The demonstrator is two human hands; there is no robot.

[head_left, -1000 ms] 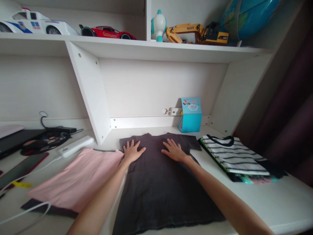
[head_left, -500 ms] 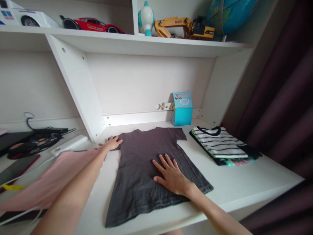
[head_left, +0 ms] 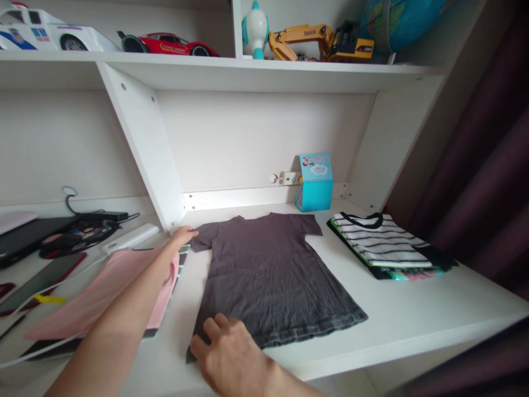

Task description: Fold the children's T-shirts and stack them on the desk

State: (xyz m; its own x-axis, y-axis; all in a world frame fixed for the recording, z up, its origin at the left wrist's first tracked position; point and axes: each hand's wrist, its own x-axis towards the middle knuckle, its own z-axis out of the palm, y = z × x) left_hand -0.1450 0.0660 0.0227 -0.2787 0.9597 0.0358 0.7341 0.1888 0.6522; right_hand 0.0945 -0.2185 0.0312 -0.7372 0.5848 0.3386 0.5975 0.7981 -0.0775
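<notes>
A dark grey T-shirt (head_left: 260, 264) lies spread out on the white desk, its neckline toward the back and its hem toward me. At the end of its left sleeve, my left hand (head_left: 184, 235) is closed, with the fingertips pinching the sleeve's edge. My right hand (head_left: 233, 353) is over the lower left corner of the shirt, fingers curled in and gripping the fabric near the hem. Part of that corner is hidden under the hand. Small wrinkles run across the lower half of the shirt.
Pink cloth (head_left: 111, 286) lies on the left under my forearm, beside cables and a phone (head_left: 45, 281). Folded striped clothes (head_left: 380, 242) are stacked at the right. A blue desk calendar (head_left: 316, 184) stands at the back, below a shelf (head_left: 273, 69) of toys.
My right hand has moved from lying flat on the shirt's middle to the lower left corner, its fingers now curled. My left hand has gone from spread on the sleeve to pinching its edge.
</notes>
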